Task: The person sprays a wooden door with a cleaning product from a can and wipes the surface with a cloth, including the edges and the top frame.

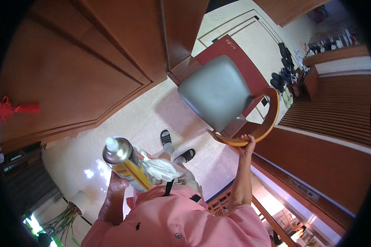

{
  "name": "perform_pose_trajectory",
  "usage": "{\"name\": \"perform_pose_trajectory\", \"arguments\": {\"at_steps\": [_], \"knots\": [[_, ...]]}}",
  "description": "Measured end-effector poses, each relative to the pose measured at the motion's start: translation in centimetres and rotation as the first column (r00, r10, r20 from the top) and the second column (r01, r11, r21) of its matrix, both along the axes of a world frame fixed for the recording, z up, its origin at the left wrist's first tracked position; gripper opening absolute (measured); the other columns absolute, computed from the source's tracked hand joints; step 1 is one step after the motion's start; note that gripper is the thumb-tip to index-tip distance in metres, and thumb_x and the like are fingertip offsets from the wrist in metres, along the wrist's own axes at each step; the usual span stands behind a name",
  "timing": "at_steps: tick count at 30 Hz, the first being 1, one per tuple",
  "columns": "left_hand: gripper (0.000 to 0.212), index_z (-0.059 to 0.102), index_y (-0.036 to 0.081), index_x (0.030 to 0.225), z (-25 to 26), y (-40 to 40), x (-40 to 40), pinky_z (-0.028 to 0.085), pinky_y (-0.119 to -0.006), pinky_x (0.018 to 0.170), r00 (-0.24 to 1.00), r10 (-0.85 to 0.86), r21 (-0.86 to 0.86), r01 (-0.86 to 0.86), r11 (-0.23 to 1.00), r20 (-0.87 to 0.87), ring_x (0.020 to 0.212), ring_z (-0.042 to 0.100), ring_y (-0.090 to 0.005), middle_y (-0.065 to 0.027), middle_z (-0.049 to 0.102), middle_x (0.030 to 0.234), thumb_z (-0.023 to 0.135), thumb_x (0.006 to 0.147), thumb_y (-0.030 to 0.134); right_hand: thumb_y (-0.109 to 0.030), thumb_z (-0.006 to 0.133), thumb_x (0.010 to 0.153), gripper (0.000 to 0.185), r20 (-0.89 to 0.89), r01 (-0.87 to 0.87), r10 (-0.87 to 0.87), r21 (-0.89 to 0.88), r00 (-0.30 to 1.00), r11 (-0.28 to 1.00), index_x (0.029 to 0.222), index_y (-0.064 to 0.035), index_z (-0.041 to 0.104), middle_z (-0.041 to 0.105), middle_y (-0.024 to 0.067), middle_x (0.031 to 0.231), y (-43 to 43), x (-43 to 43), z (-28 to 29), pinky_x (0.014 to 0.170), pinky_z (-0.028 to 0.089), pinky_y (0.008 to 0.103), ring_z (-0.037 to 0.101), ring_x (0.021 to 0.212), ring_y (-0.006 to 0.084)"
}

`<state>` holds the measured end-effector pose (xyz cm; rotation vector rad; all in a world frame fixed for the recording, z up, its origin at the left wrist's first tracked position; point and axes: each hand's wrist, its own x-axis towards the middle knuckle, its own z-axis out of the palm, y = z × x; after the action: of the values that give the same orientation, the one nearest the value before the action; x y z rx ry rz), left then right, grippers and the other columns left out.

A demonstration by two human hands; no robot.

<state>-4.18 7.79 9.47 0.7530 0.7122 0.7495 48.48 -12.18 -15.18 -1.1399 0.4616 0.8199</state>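
Note:
My left hand (119,182) is wrapped around an aerosol can (133,174) with a yellow body, a silver top and a white nozzle, held tilted in front of my waist. A crumpled white cloth or plastic bag (162,168) hangs beside the can at the same hand. With my right hand (247,144) I grip the curved wooden backrest (273,114) of a chair. Its padded grey-green seat (218,89) lies ahead of my feet, over the doorway. The chair's legs are hidden beneath the seat.
A brown wooden door (89,71) with a red knotted tassel (17,108) stands at the left. Under the chair's far side lies a red doormat (250,71). Several shoes (284,77) line the right wall by a slatted cabinet (327,102). A potted plant (78,202) is lower left.

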Motion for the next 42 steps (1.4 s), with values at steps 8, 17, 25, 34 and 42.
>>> {"name": "perform_pose_trajectory", "arguments": {"at_steps": [8, 17, 25, 34, 42], "knots": [[0.094, 0.048, 0.002, 0.139, -3.7, 0.4, -1.7, 0.049, -0.047, 0.1, 0.99, 0.139, -0.054, -0.14, 0.989, -0.035, 0.123, 0.054, -0.0309, -0.0146, 0.057, 0.131, 0.086, 0.07, 0.054, -0.028, 0.06, 0.082, 0.029, -0.029, -0.097, 0.095, -0.112, 0.995, 0.989, 0.098, -0.004, 0.06, 0.065, 0.0089, 0.092, -0.6, 1.4, 2.0, 0.083, 0.053, 0.0507, 0.063, 0.082, 0.0261], [0.097, 0.046, 0.001, 0.14, -4.3, 1.7, -2.5, 0.049, -0.045, 0.1, 0.984, 0.169, -0.048, -0.171, 0.984, -0.051, 0.12, 0.057, -0.0293, -0.0145, 0.058, 0.131, 0.089, 0.068, 0.05, -0.029, 0.056, 0.086, 0.025, -0.035, -0.112, 0.107, -0.183, 0.994, 0.977, 0.097, -0.0068, 0.057, 0.064, 0.0114, 0.089, -0.6, 6.6, 0.9, 0.081, 0.051, 0.0505, 0.064, 0.081, 0.0275], [0.1, 0.045, 0.0, 0.142, -2.7, 1.4, 0.3, 0.049, -0.043, 0.1, 0.975, 0.2, 0.033, -0.198, 0.98, -0.093, 0.118, 0.06, -0.0279, -0.0144, 0.059, 0.131, 0.092, 0.066, 0.046, -0.028, 0.054, 0.089, 0.023, 0.033, -0.059, 0.069, -0.255, 0.997, 0.965, 0.101, -0.0083, 0.054, 0.062, 0.0091, 0.089, 1.6, 5.3, 1.8, 0.079, 0.051, 0.0541, 0.063, 0.081, 0.0281], [0.093, 0.051, 0.005, 0.137, -1.4, -0.3, 4.2, 0.049, -0.047, 0.1, 0.962, 0.267, 0.063, -0.263, 0.963, -0.06, 0.12, 0.056, -0.0304, -0.0109, 0.059, 0.13, 0.089, 0.067, 0.053, -0.018, 0.058, 0.089, 0.011, 0.019, -0.067, 0.072, -0.208, 0.997, 0.976, 0.093, -0.008, 0.055, 0.061, 0.0118, 0.083, 0.4, 5.9, -0.4, 0.079, 0.056, 0.0441, 0.063, 0.078, 0.0303], [0.096, 0.048, 0.011, 0.141, 6.3, 1.4, 8.9, 0.051, -0.052, 0.1, 0.986, 0.103, 0.253, -0.134, 0.958, 0.132, 0.131, 0.047, -0.0356, -0.0063, 0.056, 0.127, 0.085, 0.067, 0.061, -0.051, 0.072, 0.086, 0.084, 0.327, 0.18, 0.52, -0.932, 0.789, 0.314, 0.149, -0.0067, 0.037, 0.059, 0.017, 0.127, -0.8, 6.6, -2.4, 0.095, 0.05, 0.0442, 0.062, 0.111, 0.0295]]}}
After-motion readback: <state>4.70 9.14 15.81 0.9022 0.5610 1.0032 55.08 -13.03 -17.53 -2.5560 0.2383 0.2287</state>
